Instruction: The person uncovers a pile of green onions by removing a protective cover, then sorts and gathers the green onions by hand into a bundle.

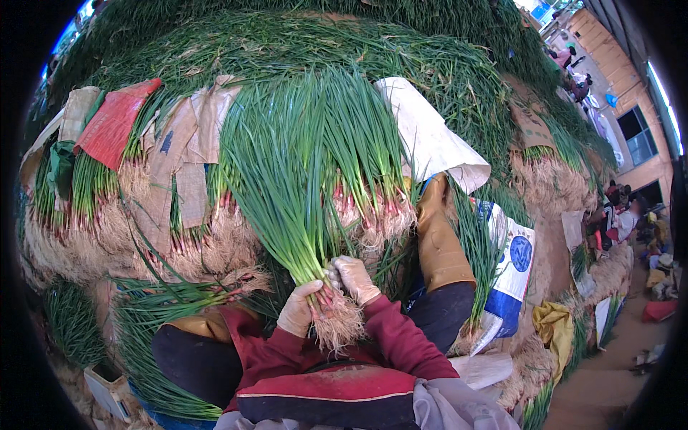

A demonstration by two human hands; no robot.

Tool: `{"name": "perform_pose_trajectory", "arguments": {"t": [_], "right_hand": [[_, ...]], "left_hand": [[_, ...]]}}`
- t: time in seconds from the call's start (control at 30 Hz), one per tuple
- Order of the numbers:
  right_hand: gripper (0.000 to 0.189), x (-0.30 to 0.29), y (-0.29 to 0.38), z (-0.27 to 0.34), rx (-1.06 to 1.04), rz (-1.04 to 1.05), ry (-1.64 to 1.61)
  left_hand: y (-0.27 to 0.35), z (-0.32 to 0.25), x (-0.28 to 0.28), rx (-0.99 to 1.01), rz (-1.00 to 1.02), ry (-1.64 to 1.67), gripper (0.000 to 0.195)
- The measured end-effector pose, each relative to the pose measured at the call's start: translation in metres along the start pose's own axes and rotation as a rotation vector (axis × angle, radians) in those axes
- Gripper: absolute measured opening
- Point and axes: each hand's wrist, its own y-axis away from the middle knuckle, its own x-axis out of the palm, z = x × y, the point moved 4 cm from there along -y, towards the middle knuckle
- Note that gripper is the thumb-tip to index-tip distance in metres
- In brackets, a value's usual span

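A thick bunch of spring onions (pixel 303 250), with pinkish bulb ends and pale roots (pixel 339 322), stands tilted in front of my body. My left hand (pixel 296 312), in a pale glove, is wrapped around its lower stalks with the thumb across the front. On the opposite side, my right hand (pixel 355 278), also gloved, has its fingers curled against the stalks just above the bulbs. Its fingertips are partly hidden by the bunch. More spring onions (pixel 371 177) lie behind, roots toward me. A smaller bundle (pixel 215 293) rests by my left knee.
Ahead rises a broad heap of spring onions (pixel 322 48). Rows are partly covered by a red sack (pixel 119 121), a tan sack (pixel 177 156) and a white sheet (pixel 430 126). A blue-white printed sack (pixel 510 263) lies at right. Other people (pixel 618 220) are farther right.
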Motion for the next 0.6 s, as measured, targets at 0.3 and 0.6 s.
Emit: {"name": "perform_pose_trajectory", "arguments": {"t": [0.3,0.6], "right_hand": [[0.037,-0.051,-0.015,0.033,0.131,-0.235,0.45],[0.034,-0.112,-0.067,-0.002,0.23,-0.364,0.686]], "left_hand": [[0.002,-0.01,0.001,0.066,0.105,0.048,0.053],[-0.007,-0.009,0.003,0.132,0.149,0.071,0.054]]}}
